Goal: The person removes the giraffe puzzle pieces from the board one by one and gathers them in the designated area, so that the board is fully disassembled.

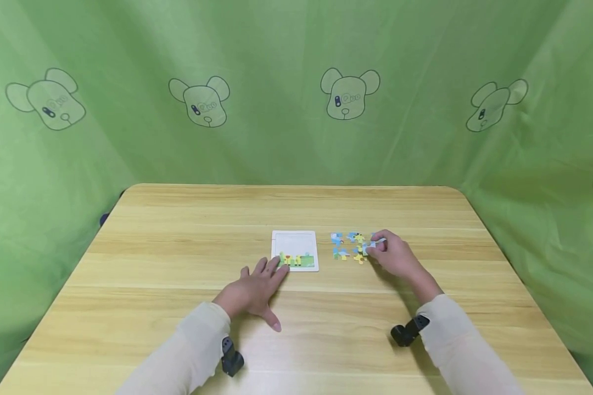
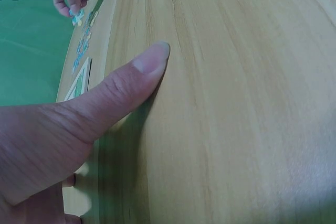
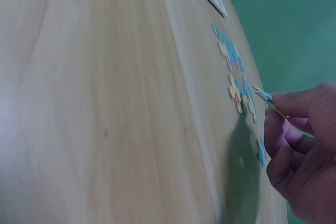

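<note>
A white puzzle tray lies mid-table, with green and yellow puzzle pieces filling its bottom strip. My left hand rests with straight, spread fingers at the tray's lower left corner; its thumb points out over the wood in the left wrist view. Between thumb and fingers, my right hand pinches a light blue puzzle piece above the loose pieces. A second thin edge shows among those fingers in the right wrist view. Loose puzzle pieces in blue, yellow and green lie right of the tray.
The wooden table extends around the tray and pieces on all sides. Behind it hangs a green curtain printed with bear heads. A black wrist camera sits on the right sleeve, another camera on the left.
</note>
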Tool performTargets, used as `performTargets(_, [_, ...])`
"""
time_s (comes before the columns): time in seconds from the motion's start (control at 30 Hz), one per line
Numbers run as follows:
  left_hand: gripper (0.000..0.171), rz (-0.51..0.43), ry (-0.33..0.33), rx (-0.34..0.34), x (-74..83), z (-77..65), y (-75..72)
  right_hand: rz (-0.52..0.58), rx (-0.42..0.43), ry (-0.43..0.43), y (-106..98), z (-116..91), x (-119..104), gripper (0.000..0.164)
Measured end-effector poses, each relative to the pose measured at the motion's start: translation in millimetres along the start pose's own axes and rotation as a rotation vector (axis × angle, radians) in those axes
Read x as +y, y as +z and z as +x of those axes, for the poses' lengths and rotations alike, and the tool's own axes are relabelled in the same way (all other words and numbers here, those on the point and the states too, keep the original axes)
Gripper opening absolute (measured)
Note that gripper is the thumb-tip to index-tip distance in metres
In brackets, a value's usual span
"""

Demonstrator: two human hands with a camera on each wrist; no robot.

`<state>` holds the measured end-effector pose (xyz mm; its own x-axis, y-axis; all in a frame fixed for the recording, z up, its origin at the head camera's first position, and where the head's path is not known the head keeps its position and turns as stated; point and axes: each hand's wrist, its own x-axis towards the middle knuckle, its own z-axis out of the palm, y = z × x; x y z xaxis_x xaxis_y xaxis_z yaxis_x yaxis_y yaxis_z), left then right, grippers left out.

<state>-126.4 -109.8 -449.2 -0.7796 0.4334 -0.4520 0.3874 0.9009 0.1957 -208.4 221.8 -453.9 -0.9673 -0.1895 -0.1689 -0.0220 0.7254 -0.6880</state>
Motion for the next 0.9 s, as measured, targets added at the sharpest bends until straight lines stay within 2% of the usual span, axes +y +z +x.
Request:
performTargets(0.37, [0.132,-0.013,-0.001,0.001,-0.3,-0.5,-0.6,-0.035,0.006,0.049,-12,-6,19,0.042])
performTargets(0.9, [0.131,-0.023,0.006,0.011,-0.7,-1.3,0.4,-0.134,-0.004,0.072,-10,-3,25,0.042])
